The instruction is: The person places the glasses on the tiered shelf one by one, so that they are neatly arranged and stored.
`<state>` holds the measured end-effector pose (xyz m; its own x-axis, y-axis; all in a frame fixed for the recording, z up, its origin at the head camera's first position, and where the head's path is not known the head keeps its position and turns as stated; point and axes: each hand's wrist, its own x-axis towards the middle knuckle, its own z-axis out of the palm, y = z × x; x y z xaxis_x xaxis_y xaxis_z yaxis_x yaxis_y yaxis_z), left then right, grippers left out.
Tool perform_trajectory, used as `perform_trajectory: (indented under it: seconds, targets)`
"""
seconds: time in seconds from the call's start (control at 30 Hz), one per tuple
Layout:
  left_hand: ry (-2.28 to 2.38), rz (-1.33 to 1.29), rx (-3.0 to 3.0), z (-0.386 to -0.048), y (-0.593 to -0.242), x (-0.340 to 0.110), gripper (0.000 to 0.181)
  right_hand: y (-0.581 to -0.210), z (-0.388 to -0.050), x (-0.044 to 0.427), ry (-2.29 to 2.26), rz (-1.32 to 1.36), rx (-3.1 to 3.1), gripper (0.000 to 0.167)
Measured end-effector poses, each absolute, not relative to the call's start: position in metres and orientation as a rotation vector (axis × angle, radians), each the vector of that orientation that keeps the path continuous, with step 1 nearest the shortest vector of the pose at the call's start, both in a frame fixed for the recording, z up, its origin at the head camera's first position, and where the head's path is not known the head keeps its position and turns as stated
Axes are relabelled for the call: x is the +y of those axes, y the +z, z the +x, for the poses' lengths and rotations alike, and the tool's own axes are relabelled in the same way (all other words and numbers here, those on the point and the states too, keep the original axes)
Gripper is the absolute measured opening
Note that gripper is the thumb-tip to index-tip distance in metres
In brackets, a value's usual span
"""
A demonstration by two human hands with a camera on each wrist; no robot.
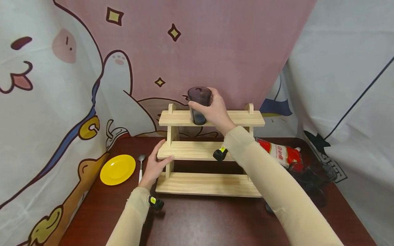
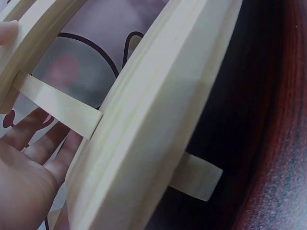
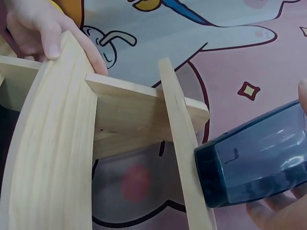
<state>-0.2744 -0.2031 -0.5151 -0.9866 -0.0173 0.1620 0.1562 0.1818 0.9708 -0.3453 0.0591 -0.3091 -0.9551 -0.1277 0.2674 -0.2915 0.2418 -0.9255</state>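
Observation:
A three-tier wooden shelf rack (image 1: 194, 150) stands on the dark table. My right hand (image 1: 217, 111) grips a dark translucent cup (image 1: 198, 99), thumb on one side and fingers round the other. Upright in the head view, the cup has its base at the rack's top tier; in the right wrist view the cup's base (image 3: 211, 177) meets that board. My left hand (image 1: 155, 165) holds the left end of the middle tier. Its thumb lies on the board while the fingers reach round the end, as the right wrist view of this hand (image 3: 53, 28) shows.
Left of the rack lie a yellow plate (image 1: 118, 169) and a spoon (image 1: 141, 167) with a white handle. To the right are a red and white packet (image 1: 281, 153) and several dark translucent cups (image 1: 311, 177), partly behind my right sleeve. A printed cloth (image 1: 215, 44) hangs behind.

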Motion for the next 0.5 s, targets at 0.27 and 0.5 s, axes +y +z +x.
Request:
perform_trajectory:
  seconds: [0.27, 0.5]
  targets:
    - [-1.976, -0.143, -2.276, -0.2764, -0.5160, -0.2030, 0.079, -0.3109, -0.3551, 0.0532, 1.796, 0.416, -2.397, 0.083]
    - [-1.968, -0.132, -2.277, -0.2760, -0.5168, -0.2034, 0.078, -0.3120, -0.3539, 0.0616, 1.784, 0.498, -2.466, 0.094]
